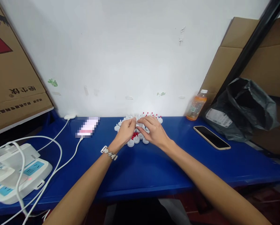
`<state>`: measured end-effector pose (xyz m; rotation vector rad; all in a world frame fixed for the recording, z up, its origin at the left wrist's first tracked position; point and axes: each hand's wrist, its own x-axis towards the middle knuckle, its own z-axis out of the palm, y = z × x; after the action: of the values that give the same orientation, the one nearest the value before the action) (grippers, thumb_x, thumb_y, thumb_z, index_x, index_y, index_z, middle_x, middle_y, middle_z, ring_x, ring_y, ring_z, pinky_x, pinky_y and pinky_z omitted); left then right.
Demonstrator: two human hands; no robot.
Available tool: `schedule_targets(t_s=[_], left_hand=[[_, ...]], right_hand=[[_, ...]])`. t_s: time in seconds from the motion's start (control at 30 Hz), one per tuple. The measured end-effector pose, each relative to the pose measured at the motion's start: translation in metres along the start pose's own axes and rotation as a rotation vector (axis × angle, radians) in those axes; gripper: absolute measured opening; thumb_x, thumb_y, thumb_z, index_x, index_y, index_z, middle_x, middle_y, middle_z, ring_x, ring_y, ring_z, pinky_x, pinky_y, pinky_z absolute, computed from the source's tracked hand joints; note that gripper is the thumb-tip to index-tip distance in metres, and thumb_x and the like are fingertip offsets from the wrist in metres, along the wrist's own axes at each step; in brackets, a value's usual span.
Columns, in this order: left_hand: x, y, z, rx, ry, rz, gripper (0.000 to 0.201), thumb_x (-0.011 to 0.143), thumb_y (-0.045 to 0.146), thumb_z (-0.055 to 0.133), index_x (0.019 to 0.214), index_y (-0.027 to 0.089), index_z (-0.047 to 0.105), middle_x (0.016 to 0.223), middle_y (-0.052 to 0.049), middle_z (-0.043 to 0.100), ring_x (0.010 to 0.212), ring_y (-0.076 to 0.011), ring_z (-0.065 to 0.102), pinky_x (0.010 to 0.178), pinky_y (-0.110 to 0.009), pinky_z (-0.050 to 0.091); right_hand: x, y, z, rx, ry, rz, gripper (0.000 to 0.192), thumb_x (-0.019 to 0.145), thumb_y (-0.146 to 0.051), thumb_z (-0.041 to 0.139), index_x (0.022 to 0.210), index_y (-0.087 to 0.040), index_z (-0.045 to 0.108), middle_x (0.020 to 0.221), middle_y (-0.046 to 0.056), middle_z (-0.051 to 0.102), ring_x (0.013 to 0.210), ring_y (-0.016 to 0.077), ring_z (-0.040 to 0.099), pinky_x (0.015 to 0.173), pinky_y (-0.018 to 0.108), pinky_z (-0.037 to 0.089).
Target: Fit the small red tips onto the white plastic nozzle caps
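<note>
My left hand (126, 130) is closed, thumb against the curled fingers; whatever they pinch is too small to make out. Facing it, my right hand (152, 129) grips a white nozzle cap (139, 125) between thumb and fingers. The two sets of fingertips nearly meet over the blue table. Around and below the hands stand several loose white nozzle caps (131, 143). A little pile of small red tips (134, 135) lies between the hands, partly covered by them. Behind the right hand, several white caps with red tips (160, 119) stand near the wall.
On the blue table (144, 168) a charging phone (87, 126) lies left, beside a white power strip (34, 175) with looping cables. To the right are another phone (211, 137), an orange drink bottle (196, 105) and a dark plastic bag (243, 109). Cardboard (20, 68) flanks the white wall.
</note>
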<state>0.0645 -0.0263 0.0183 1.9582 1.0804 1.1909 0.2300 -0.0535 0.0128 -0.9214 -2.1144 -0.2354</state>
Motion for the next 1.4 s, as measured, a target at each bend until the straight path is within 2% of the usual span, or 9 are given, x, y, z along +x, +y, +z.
schedule_targets(t_s=[0.2, 0.4, 0.53, 0.63, 0.73, 0.87, 1.0, 1.17, 1.4], left_hand=[[0.002, -0.004, 0.002, -0.067, 0.014, -0.091, 0.041, 0.096, 0.045, 0.036, 0.062, 0.021, 0.035, 0.057, 0.004, 0.033, 0.053, -0.0113, 0.032, 0.052, -0.028, 0.025], [-0.009, 0.003, -0.018, 0.354, -0.077, 0.307, 0.036, 0.103, 0.041, 0.029, 0.077, 0.021, 0.043, 0.075, -0.001, 0.048, 0.070, -0.0164, 0.046, 0.067, -0.031, 0.036], [-0.011, 0.003, -0.020, 0.404, -0.183, 0.415, 0.033, 0.104, 0.039, 0.028, 0.079, 0.022, 0.042, 0.078, -0.002, 0.048, 0.075, -0.0181, 0.047, 0.073, -0.033, 0.039], [-0.007, 0.000, -0.019, 0.202, -0.085, 0.337, 0.038, 0.104, 0.042, 0.025, 0.075, 0.022, 0.039, 0.071, 0.000, 0.045, 0.069, -0.0162, 0.044, 0.068, -0.031, 0.038], [-0.002, -0.006, -0.025, 0.026, 0.119, 0.226, 0.044, 0.104, 0.047, 0.020, 0.072, 0.022, 0.035, 0.067, 0.001, 0.041, 0.065, -0.0146, 0.041, 0.065, -0.029, 0.038], [-0.001, -0.019, -0.030, 0.306, -0.149, 0.210, 0.035, 0.100, 0.044, 0.037, 0.078, 0.020, 0.050, 0.074, -0.001, 0.054, 0.074, -0.0176, 0.047, 0.076, -0.034, 0.041], [-0.005, -0.031, -0.025, 0.530, -0.314, 0.288, 0.024, 0.095, 0.039, 0.048, 0.092, 0.022, 0.065, 0.096, -0.005, 0.062, 0.094, -0.0238, 0.053, 0.092, -0.042, 0.041], [-0.006, -0.032, -0.022, 0.536, -0.304, 0.277, 0.026, 0.094, 0.042, 0.049, 0.101, 0.025, 0.068, 0.097, -0.006, 0.061, 0.095, -0.0248, 0.055, 0.095, -0.044, 0.041], [-0.007, -0.032, -0.022, 0.483, -0.299, 0.232, 0.027, 0.095, 0.041, 0.048, 0.093, 0.022, 0.067, 0.094, -0.006, 0.061, 0.095, -0.0243, 0.054, 0.093, -0.043, 0.041]], right_hand=[[0.000, -0.004, 0.003, 0.005, 0.029, 0.064, 0.021, 0.096, -0.033, 0.052, 0.111, -0.022, 0.064, 0.110, 0.011, 0.068, 0.104, 0.0270, 0.058, 0.092, 0.044, 0.041], [0.001, -0.012, 0.010, 0.846, -0.019, 0.490, 0.037, 0.093, -0.059, 0.049, 0.090, -0.022, 0.056, 0.069, -0.001, 0.058, 0.061, 0.0153, 0.053, 0.063, 0.031, 0.045], [0.002, -0.013, 0.008, 1.214, -0.183, 0.608, 0.044, 0.090, -0.065, 0.049, 0.083, -0.022, 0.051, 0.061, -0.003, 0.048, 0.055, 0.0132, 0.046, 0.055, 0.028, 0.040], [-0.003, -0.004, 0.001, 1.061, -0.168, 0.546, 0.038, 0.089, -0.060, 0.055, 0.090, -0.021, 0.054, 0.068, -0.002, 0.052, 0.061, 0.0137, 0.050, 0.060, 0.029, 0.043], [-0.008, 0.011, -0.004, 0.722, 0.092, 0.489, 0.032, 0.087, -0.053, 0.062, 0.097, -0.024, 0.054, 0.080, 0.000, 0.059, 0.069, 0.0146, 0.054, 0.067, 0.029, 0.046], [-0.007, 0.030, -0.006, 0.521, 0.249, 0.517, 0.026, 0.090, -0.048, 0.057, 0.099, -0.024, 0.053, 0.088, 0.001, 0.065, 0.075, 0.0153, 0.058, 0.072, 0.029, 0.048], [0.007, 0.050, -0.002, 0.275, 0.233, 0.563, 0.023, 0.083, -0.043, 0.062, 0.090, -0.022, 0.065, 0.101, 0.005, 0.065, 0.089, 0.0184, 0.059, 0.080, 0.030, 0.048], [0.037, 0.087, 0.013, 0.158, 0.002, 0.658, 0.016, 0.080, -0.030, 0.061, 0.087, -0.017, 0.069, 0.072, 0.001, 0.064, 0.068, 0.0149, 0.058, 0.069, 0.027, 0.045], [0.083, 0.125, 0.058, -0.103, -0.213, 0.565, 0.021, 0.086, -0.021, 0.053, 0.095, -0.014, 0.071, 0.090, 0.007, 0.074, 0.079, 0.0146, 0.065, 0.073, 0.023, 0.046]])
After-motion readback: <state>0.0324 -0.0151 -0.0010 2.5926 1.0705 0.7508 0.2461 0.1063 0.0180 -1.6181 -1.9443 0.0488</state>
